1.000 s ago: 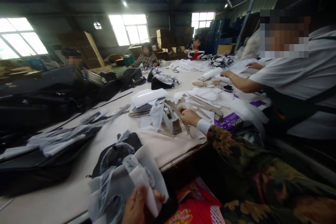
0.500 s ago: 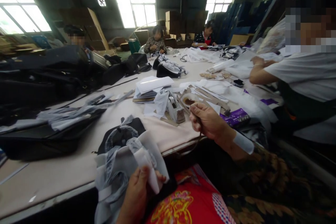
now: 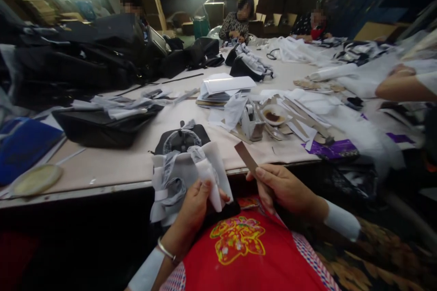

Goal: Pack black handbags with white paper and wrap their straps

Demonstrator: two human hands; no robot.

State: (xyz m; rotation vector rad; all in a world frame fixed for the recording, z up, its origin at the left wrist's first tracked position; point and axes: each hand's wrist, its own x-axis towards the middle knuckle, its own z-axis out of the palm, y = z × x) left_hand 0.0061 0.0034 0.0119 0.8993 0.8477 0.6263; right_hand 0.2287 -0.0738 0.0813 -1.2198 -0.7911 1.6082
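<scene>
My left hand (image 3: 196, 204) is closed around a folded piece of white wrapping (image 3: 209, 177) at the front of a black bag (image 3: 201, 132). Clear plastic winds around the bag's handle (image 3: 180, 138), and a pale grey-white sheet (image 3: 220, 163) stands against the bag. The bag leans at the table's near edge, over my lap. A short, flat brown strip (image 3: 246, 157) is pinched between the thumb and fingers of my right hand (image 3: 287, 186). Its upper end points up and left, just right of the bag and apart from it.
Beyond my right hand are a tape dispenser (image 3: 252, 122), a white dish of brown liquid (image 3: 274, 115) and scattered strips. Stacked white sheets (image 3: 227, 85) lie behind. Black bags (image 3: 105, 122) crowd the left. A purple packet (image 3: 331, 149) lies right. Co-workers sit around the table (image 3: 136, 159).
My right hand has come down from near the dish towards my lap, and the strip now shows its flat side. My left hand keeps its hold. The view has tilted down.
</scene>
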